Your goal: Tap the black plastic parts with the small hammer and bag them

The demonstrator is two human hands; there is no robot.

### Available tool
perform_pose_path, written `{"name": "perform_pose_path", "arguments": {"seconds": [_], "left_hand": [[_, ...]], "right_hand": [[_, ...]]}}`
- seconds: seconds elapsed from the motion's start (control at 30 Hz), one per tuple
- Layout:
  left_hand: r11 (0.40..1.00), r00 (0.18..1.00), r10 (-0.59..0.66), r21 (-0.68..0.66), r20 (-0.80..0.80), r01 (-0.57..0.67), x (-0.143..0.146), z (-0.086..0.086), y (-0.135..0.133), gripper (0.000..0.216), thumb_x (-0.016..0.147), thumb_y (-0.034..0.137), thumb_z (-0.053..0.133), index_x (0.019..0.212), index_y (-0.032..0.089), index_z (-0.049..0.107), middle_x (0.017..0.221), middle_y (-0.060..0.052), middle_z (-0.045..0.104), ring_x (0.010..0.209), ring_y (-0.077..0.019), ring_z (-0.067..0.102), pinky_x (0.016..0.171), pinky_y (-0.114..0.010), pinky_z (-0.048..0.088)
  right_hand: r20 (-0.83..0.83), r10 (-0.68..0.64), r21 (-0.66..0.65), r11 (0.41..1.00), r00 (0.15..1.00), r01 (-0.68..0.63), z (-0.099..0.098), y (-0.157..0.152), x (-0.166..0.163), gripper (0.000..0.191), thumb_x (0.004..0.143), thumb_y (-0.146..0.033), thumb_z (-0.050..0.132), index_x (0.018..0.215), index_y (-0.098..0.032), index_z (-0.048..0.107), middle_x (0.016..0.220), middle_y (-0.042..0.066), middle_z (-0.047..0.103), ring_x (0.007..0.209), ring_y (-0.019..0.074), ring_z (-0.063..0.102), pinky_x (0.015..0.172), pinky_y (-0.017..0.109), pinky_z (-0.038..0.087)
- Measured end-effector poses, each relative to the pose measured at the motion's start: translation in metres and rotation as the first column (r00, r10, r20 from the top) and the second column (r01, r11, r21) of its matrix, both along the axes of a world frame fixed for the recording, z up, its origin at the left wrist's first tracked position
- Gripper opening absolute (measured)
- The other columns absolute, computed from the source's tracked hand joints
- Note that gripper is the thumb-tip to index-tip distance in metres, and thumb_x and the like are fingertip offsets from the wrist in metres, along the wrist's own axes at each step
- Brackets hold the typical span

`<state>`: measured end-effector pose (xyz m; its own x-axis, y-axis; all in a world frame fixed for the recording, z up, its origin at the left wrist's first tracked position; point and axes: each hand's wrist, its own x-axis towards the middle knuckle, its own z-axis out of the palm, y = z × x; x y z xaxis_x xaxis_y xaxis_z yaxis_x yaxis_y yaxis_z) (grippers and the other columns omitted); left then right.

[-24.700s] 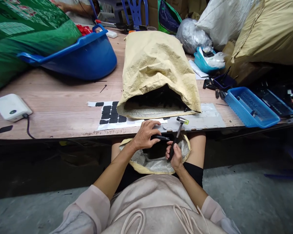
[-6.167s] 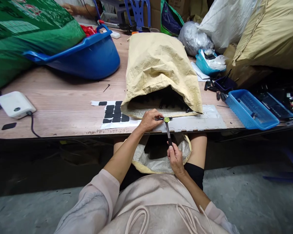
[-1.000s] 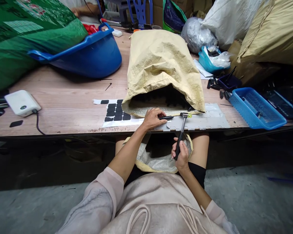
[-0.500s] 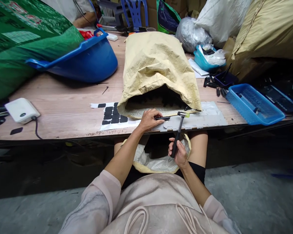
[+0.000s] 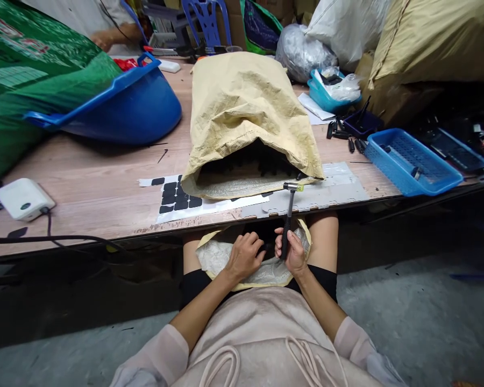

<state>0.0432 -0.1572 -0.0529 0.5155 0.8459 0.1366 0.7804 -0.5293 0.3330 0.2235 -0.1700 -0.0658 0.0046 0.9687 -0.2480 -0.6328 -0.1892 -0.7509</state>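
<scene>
My left hand rests in the mouth of a small tan bag on my lap. Its fingers are curled, with the tips in the dark opening; what they hold is hidden. My right hand grips the black handle of a small hammer. The hammer's head, with a yellow-green face, is up at the table edge over a grey mat. A big tan sack lies on the table with its mouth toward me and black parts inside.
A white sheet of black pads lies left of the sack mouth. Left are a blue basin, a green sack and a white device with a cable. A blue basket stands right. Another person's arm shows at the far side.
My left hand has left the table and come down to the bag on my lap; the black part it pressed on the mat is gone from the table. The hammer stays upright.
</scene>
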Motion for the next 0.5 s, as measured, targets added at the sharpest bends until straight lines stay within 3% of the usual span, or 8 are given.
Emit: {"name": "perform_pose_path", "arguments": {"seconds": [0.07, 0.13, 0.2, 0.3, 0.4, 0.5], "left_hand": [[0.992, 0.999, 0.009, -0.128, -0.054, -0.016, 0.001, -0.002, -0.002, 0.011, 0.088, 0.024, 0.072, 0.097, 0.020, 0.074, 0.095, -0.007, 0.070, 0.085, -0.0231, 0.065, 0.075, -0.037, 0.047], [0.981, 1.000, 0.000, -0.196, 0.010, 0.002, 0.004, 0.006, 0.001, 0.011, 0.088, 0.023, 0.072, 0.098, 0.021, 0.074, 0.092, -0.004, 0.070, 0.080, -0.0197, 0.066, 0.072, -0.033, 0.048], [0.983, 0.988, -0.004, -0.181, 0.156, 0.032, 0.009, 0.024, 0.011, 0.010, 0.091, 0.025, 0.069, 0.099, 0.022, 0.074, 0.088, -0.003, 0.069, 0.077, -0.0166, 0.066, 0.069, -0.029, 0.048], [0.999, 0.929, 0.017, -0.053, 0.371, 0.003, 0.022, 0.061, 0.043, 0.012, 0.094, 0.030, 0.066, 0.092, 0.022, 0.074, 0.082, -0.002, 0.069, 0.076, -0.0154, 0.065, 0.068, -0.027, 0.047], [0.979, 0.855, 0.172, 0.010, 0.489, -0.203, 0.041, 0.096, 0.098, 0.015, 0.091, 0.034, 0.068, 0.089, 0.021, 0.073, 0.079, -0.002, 0.068, 0.075, -0.0163, 0.064, 0.072, -0.028, 0.048], [0.884, 0.758, 0.453, -0.127, 0.469, -0.450, 0.059, 0.118, 0.159, 0.027, 0.090, 0.045, 0.068, 0.096, 0.020, 0.073, 0.091, -0.007, 0.073, 0.087, -0.0216, 0.068, 0.081, -0.032, 0.052]], "right_hand": [[0.003, -0.003, -0.002, 1.000, 1.000, 0.003, 0.000, 0.000, 0.000, 0.043, 0.087, -0.061, 0.071, 0.100, -0.020, 0.071, 0.062, -0.005, 0.056, 0.044, 0.0091, 0.047, 0.040, 0.023, 0.041], [0.007, -0.001, -0.007, 1.000, 1.000, 0.001, -0.001, 0.000, 0.000, 0.043, 0.086, -0.062, 0.071, 0.099, -0.020, 0.070, 0.061, -0.005, 0.056, 0.043, 0.0091, 0.046, 0.040, 0.022, 0.040], [0.013, -0.006, -0.012, 1.000, 1.000, 0.006, -0.001, 0.000, 0.000, 0.043, 0.086, -0.062, 0.071, 0.097, -0.021, 0.070, 0.061, -0.005, 0.055, 0.043, 0.0094, 0.046, 0.039, 0.022, 0.040], [0.023, -0.019, -0.023, 1.000, 1.000, 0.019, -0.002, 0.000, -0.001, 0.042, 0.086, -0.062, 0.071, 0.096, -0.021, 0.070, 0.060, -0.005, 0.055, 0.043, 0.0099, 0.045, 0.038, 0.023, 0.040], [0.023, -0.017, -0.030, 0.999, 1.000, 0.017, -0.002, 0.000, 0.000, 0.044, 0.085, -0.062, 0.072, 0.098, -0.020, 0.070, 0.060, -0.005, 0.054, 0.042, 0.0094, 0.045, 0.037, 0.022, 0.040], [0.022, -0.009, -0.025, 1.000, 1.000, 0.009, -0.001, 0.001, 0.001, 0.045, 0.085, -0.062, 0.072, 0.099, -0.019, 0.070, 0.060, -0.005, 0.054, 0.042, 0.0090, 0.045, 0.037, 0.022, 0.039]]}}
